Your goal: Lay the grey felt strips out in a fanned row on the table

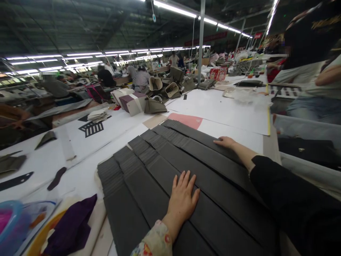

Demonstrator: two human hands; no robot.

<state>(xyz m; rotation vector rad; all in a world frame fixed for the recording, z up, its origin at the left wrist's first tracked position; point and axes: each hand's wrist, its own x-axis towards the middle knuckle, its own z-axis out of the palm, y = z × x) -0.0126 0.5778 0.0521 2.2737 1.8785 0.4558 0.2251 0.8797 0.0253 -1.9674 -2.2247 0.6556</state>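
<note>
Several stacks of long dark grey strips [165,156] lie side by side, their far ends slightly fanned. My left hand [183,195], in a floral sleeve, rests palm down on the middle stacks with its fingers spread, holding nothing. Farther right, my right hand [226,142], in a black sleeve, reaches across and lies on the rightmost stack near its outer edge. Its fingers look stretched out, and nothing shows in them. A pink piece [186,120] lies flat just beyond the stacks.
At lower left are a purple cloth [73,227] and a blue-rimmed basin [12,220]. Dark cut pieces lie on the white table [80,156]. Boxy pieces [133,103] and olive bags [156,105] stand beyond. A metal pole [201,42] rises behind; a person stands at right.
</note>
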